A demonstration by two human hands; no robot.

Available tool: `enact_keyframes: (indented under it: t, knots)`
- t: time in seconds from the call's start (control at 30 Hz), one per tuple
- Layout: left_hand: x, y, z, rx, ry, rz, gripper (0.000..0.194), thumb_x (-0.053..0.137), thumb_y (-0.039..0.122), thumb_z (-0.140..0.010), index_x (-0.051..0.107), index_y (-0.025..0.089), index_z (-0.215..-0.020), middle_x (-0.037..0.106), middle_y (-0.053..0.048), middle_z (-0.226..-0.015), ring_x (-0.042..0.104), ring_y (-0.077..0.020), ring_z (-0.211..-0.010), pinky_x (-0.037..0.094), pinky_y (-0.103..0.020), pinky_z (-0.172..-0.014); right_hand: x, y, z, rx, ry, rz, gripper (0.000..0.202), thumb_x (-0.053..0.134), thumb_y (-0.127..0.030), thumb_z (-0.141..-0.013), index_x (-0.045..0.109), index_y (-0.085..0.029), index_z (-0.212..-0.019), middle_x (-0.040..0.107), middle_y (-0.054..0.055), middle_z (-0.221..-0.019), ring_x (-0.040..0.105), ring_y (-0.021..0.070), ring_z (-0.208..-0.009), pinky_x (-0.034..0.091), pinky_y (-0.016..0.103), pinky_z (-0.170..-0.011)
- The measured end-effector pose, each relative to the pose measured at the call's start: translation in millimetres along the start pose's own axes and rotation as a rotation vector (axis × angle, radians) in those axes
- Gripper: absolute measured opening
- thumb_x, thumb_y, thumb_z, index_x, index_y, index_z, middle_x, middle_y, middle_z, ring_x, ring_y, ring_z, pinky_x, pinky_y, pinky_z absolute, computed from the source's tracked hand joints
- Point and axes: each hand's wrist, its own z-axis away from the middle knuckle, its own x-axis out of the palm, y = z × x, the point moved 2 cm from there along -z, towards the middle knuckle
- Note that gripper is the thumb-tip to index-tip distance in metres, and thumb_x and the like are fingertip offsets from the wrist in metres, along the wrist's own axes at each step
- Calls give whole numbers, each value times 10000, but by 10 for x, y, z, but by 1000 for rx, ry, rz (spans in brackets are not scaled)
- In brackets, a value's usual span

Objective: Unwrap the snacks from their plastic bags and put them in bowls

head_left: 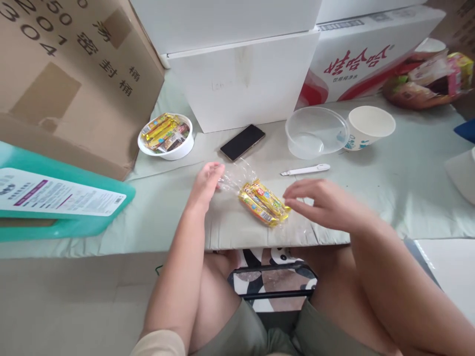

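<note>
A clear plastic bag [237, 174] with several yellow snack packets [264, 202] in it lies on the cloth-covered table in front of me. My left hand [206, 185] grips the loose, crinkled end of the bag, its thumb and fingers closed at the film. At the packets' other end, my right hand [322, 201] has its thumb and forefinger drawn together on the bag's edge; the exact contact is slightly blurred. Just beyond the right hand lies a white utility knife [306, 170] with its blade tip showing. A dark phone [243, 142] rests behind the bag.
A white bowl [185, 144] of snack packets stands at left, beside a cardboard box [92, 94] and a green jug [118, 198]. Behind are white boxes [245, 79]. To the right stand a clear plastic tub [315, 131], a paper cup [372, 123] and a basket [419, 102] of packaged snacks.
</note>
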Motion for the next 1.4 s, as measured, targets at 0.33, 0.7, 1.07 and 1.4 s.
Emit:
enact_keyframes:
  t: [0.33,0.7,1.07,1.4]
  knots:
    - [-64,-40,165,-42,-260,-484,1028,715,127,-660,211,320,-1534,556,2,-991,482,-62,-575,441,-239,-623,483,91,-339,261,80,95,153,622,-347,-862,669,-212,-915,685,44,-884,618,189,-766,401,295,-658]
    - [-256,25,187,-223,-429,-405,708,747,245,-626,523,198,-1296,616,31,-789,558,-104,-567,444,-229,-543,-46,341,-143,373,575,207,130,561,-241,-830,682,-209,-867,725,64,-810,639,206,-701,433,326,-670]
    - [126,42,416,-250,-521,-127,157,712,316,-709,632,181,-706,632,-2,-804,616,-164,-809,513,-299,-752,701,-46,-234,316,110,342,858,726,-527,-729,433,-267,-1493,368,199,-1576,447,449,-1361,400,624,-1043]
    - [439,173,356,-391,-629,735,75,646,241,-699,591,192,-712,726,-62,-1191,666,-324,-1164,544,-496,-965,596,115,-372,395,239,-314,927,616,-292,-697,251,-182,-1541,608,173,-1299,611,355,-1123,492,523,-941]
